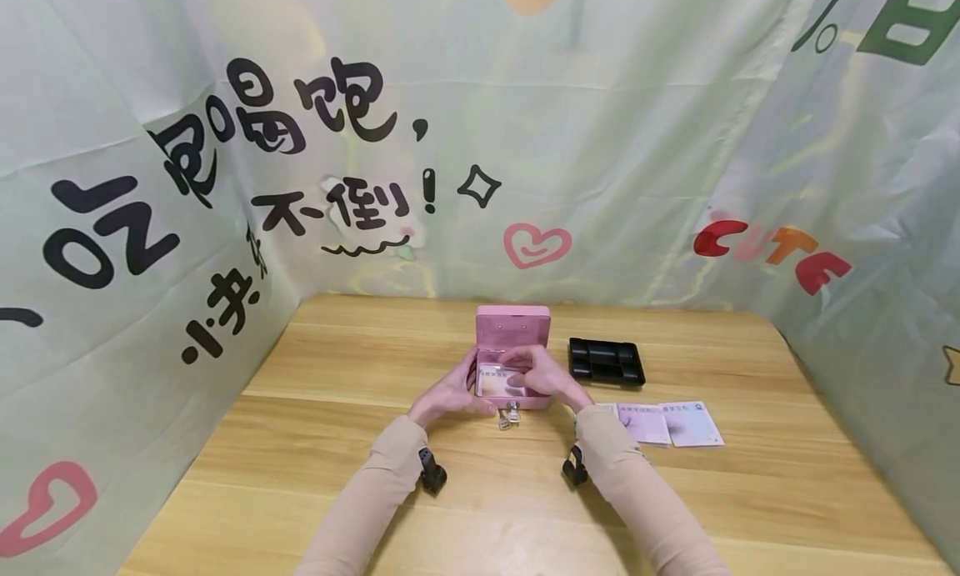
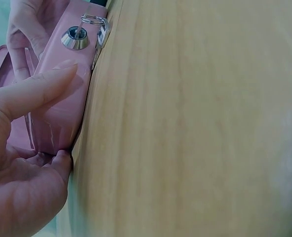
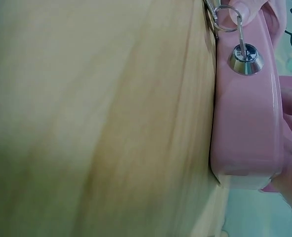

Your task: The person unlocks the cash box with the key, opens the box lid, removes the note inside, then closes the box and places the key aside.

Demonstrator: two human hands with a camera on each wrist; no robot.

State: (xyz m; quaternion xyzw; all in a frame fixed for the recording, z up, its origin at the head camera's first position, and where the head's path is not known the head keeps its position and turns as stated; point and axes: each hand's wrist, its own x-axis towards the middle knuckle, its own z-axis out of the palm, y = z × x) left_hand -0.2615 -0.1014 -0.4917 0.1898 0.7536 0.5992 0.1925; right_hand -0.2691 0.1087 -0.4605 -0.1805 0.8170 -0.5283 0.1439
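Tabletop (image 1: pixel 502 522): left hand (image 1: pixel 453 393) grips pink box (image 1: pixel 513 336), left end.

Below the head view's centre, your right hand (image 1: pixel 542 372) covered part of the note (image 1: pixel 493 383) in the pink box (image 1: pixel 536 403); lower right, your right sleeve (image 1: pixel 611 443) partly hid the spread notes (image 1: pixel 643 424). The left wrist view's left edge cropped your left hand (image 2: pixel 17 190).

One pink box (image 1: pixel 513 330) — one left hand (image 1: pixel 452 393) and one right hand (image 1: pixel 543 373) at it, one lock (image 3: pixel 246 61) on its front, at least one note (image 1: pixel 495 385) inside — has one black tray (image 1: pixel 606 382) to its right and at least three loose notes (image 1: pixel 644 424) to its front right.
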